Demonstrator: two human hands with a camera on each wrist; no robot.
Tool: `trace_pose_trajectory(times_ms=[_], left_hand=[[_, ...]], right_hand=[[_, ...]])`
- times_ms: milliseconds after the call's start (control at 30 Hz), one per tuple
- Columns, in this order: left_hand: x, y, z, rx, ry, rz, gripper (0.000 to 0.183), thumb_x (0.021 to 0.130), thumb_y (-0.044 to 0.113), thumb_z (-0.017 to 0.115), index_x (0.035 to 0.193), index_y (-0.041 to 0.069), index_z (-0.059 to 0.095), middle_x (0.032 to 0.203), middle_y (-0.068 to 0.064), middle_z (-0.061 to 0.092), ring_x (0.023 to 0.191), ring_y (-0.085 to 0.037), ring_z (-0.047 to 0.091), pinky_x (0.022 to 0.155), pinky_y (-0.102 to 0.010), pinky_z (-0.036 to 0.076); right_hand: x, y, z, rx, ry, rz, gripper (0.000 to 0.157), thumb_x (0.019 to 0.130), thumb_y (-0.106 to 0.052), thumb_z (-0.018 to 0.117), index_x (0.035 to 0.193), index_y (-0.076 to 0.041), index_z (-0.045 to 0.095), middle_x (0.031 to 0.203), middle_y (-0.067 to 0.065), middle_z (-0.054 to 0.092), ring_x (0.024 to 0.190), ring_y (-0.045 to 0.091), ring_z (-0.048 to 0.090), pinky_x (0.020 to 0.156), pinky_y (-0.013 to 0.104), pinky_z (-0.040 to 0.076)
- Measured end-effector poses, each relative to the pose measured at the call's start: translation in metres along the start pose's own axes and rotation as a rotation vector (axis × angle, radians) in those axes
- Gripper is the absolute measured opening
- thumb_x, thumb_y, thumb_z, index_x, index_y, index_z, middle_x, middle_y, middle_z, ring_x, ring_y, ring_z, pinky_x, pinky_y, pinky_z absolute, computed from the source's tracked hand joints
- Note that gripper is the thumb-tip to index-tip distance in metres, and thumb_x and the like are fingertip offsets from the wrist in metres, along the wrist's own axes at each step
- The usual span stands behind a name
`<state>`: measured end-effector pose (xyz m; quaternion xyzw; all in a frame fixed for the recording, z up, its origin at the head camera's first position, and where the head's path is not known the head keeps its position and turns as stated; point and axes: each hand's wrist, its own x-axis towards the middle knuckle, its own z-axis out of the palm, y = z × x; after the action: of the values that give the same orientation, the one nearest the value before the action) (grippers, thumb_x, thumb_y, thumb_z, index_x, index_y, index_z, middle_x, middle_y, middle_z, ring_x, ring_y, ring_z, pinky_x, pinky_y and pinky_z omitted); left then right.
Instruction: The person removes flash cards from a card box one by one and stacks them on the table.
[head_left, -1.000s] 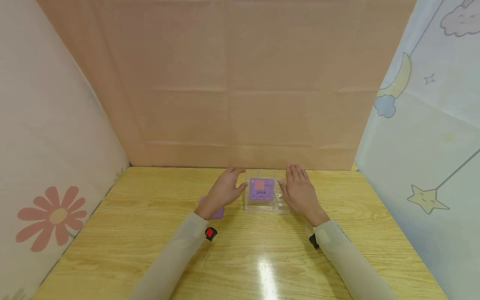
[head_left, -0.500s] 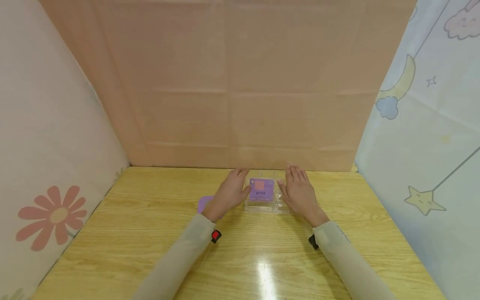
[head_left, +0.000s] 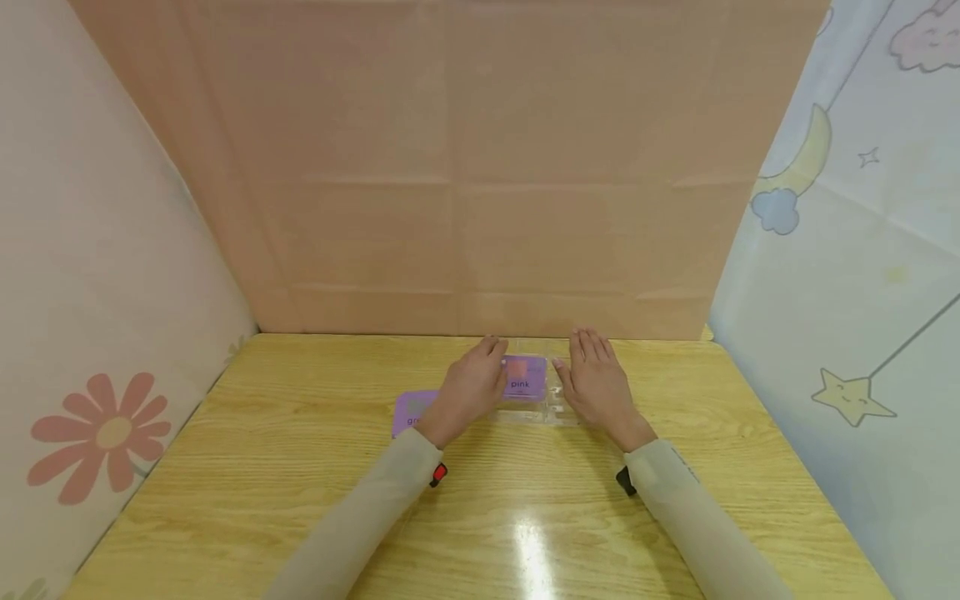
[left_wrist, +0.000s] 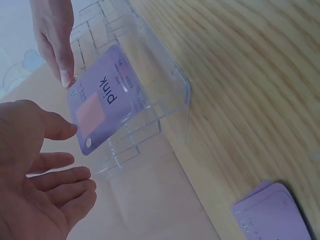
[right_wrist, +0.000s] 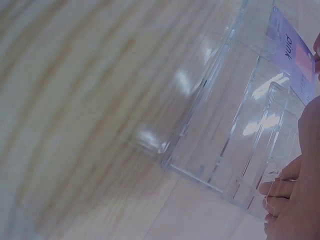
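Observation:
A clear plastic compartment box (head_left: 521, 417) stands near the table's back edge. On it a purple card (head_left: 527, 390) printed "pink" lies tilted, as the left wrist view shows. My left hand (head_left: 471, 385) is at the card's left edge, fingers loosely extended and the thumb near the card; whether it touches cannot be told. My right hand (head_left: 600, 385) rests with straight fingers over the box's right part. Its thumb points at the card's right edge. Purple cards (left_wrist: 274, 216) lie on the table, partly hidden by my left wrist in the head view.
The wooden table (head_left: 300, 483) ends behind the box against a tan backdrop (head_left: 450, 208). Patterned white sheets stand at both sides, one with a red flower (head_left: 112, 433) and one with a yellow star (head_left: 851, 398).
My left hand has moved right, over the box's left side and the edge of the "pink" card, uncovering more of the purple cards on the table. The right hand has hardly moved.

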<state>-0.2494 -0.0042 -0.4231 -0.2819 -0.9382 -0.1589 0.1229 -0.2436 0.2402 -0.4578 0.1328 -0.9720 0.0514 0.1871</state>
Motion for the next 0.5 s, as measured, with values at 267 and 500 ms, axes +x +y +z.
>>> trace_pose_trajectory(times_ms=[267, 500], left_hand=[[0.003, 0.007, 0.006, 0.172, 0.043, 0.035, 0.038, 0.109, 0.019, 0.052, 0.143, 0.003, 0.06, 0.145, -0.017, 0.066, 0.136, -0.03, 0.064, 0.093, -0.038, 0.064], [0.003, 0.012, 0.011, 0.259, 0.066, 0.066, 0.035, 0.108, 0.02, 0.055, 0.139, 0.006, 0.065, 0.141, -0.013, 0.069, 0.13, -0.026, 0.068, 0.092, -0.035, 0.065]], right_hand=[[0.002, 0.001, 0.001, 0.004, -0.012, 0.006, 0.07, 0.114, -0.041, 0.04, 0.158, 0.012, 0.033, 0.163, 0.032, 0.039, 0.157, 0.047, 0.033, 0.131, 0.06, 0.026], [0.002, 0.0, 0.003, 0.01, -0.007, 0.009, 0.07, 0.114, -0.042, 0.039, 0.157, 0.013, 0.034, 0.162, 0.033, 0.04, 0.155, 0.048, 0.035, 0.13, 0.061, 0.027]])
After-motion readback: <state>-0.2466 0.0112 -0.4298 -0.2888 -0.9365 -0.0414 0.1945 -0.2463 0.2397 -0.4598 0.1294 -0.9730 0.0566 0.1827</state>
